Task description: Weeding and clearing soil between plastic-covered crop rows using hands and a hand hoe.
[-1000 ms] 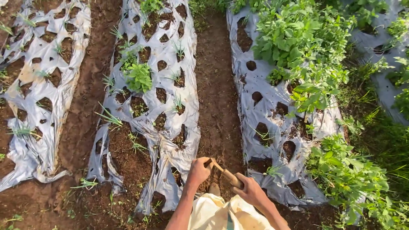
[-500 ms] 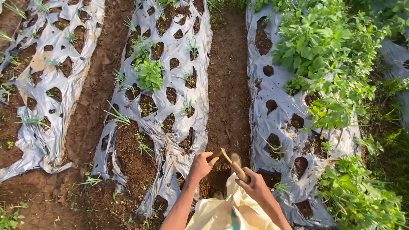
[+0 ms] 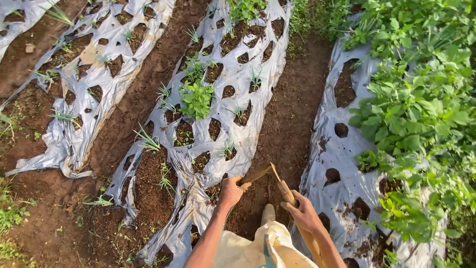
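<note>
- Low in the middle of the view, over the bare soil path (image 3: pixel 292 124), the person's right hand (image 3: pixel 305 213) is wrapped tight round the wooden handle of a small hoe (image 3: pixel 280 186), fingers closed on it.
- At the other end of that tool, the left hand (image 3: pixel 232 191) pinches the flat blade between thumb and fingers, so both hands are clamped on the same hoe.
- The hoe hangs above the furrow between two beds, its blade end tilted toward the middle bed and its handle running down to the right.
- Just below the hands a pale cream garment (image 3: pixel 258 248) covers the person's legs, and a light shoe tip (image 3: pixel 268 213) shows on the soil between the forearms.
- To the left of the hands lies the middle sheet of silver mulch plastic (image 3: pixel 198 198), crumpled at its near end and punched with rows of holes that show dark earth.
- Thin grass-like seedlings (image 3: pixel 148 141) stand in several of those holes, and a broader leafy green plant (image 3: pixel 197 98) grows higher up the same bed.
- To the right, a second silver sheet (image 3: pixel 342 164) lies beside the path, partly overgrown by a thick bank of leafy weeds (image 3: pixel 421 104).
- Farther left, beyond another strip of soil, a third sheet (image 3: pixel 74 134) runs up and away.
</note>
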